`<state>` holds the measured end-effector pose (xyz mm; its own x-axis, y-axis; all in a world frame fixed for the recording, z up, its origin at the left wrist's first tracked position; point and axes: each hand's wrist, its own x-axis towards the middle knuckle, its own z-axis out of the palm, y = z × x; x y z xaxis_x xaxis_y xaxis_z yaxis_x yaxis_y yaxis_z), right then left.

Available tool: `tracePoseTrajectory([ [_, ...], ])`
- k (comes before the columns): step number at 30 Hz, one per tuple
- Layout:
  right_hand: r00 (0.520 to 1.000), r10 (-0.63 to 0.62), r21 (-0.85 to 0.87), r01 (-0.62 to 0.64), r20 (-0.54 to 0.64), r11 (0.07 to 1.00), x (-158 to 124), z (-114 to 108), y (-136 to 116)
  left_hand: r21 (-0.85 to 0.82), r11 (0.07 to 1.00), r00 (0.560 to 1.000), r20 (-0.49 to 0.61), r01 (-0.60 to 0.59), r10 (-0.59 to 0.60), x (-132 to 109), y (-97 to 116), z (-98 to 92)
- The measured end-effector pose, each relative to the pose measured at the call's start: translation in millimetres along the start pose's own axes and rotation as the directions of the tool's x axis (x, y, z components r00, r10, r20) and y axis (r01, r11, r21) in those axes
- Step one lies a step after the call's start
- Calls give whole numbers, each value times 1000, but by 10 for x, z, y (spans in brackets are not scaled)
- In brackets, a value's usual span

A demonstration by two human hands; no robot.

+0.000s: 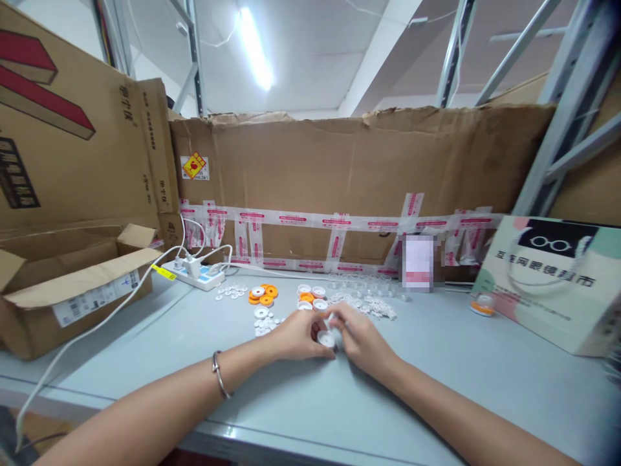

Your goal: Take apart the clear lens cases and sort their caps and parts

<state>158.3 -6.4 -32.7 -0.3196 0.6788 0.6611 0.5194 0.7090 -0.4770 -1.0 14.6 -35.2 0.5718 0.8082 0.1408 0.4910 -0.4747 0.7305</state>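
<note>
My left hand is closed round a small white round cap, thumb below and fingers behind. Close on its right, my right hand has thumb and forefinger pinched together above the cap; whatever small piece they grip is too small to make out. Just behind the hands lie white and orange round caps. Left of these sits a pile of orange discs with a white one on top. Small white pieces lie by my left hand, and flat whitish bits spread behind my right hand.
Clear round cups stand at the back. A power strip with white cables and an open cardboard box are left. At right are a paper bag and an orange-and-white round container. Cardboard walls the back.
</note>
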Motion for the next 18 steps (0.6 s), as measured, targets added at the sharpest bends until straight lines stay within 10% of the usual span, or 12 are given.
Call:
tracePoseTrajectory([
  [3, 969, 129, 9, -130, -211, 992, 74, -65, -59, 10, 1000, 1000, -9, 19, -19, -35, 3, 18],
  [14, 970, 229, 321, -193, -80, 927, 21, -93, -6, 50, 993, 992, 73, -105, 101, -21, 43, 22],
  [18, 978, 200, 284, -176, -58, 943, 26, -110, 13, 24, 987, 984, -72, -160, 161, -21, 117, -40],
])
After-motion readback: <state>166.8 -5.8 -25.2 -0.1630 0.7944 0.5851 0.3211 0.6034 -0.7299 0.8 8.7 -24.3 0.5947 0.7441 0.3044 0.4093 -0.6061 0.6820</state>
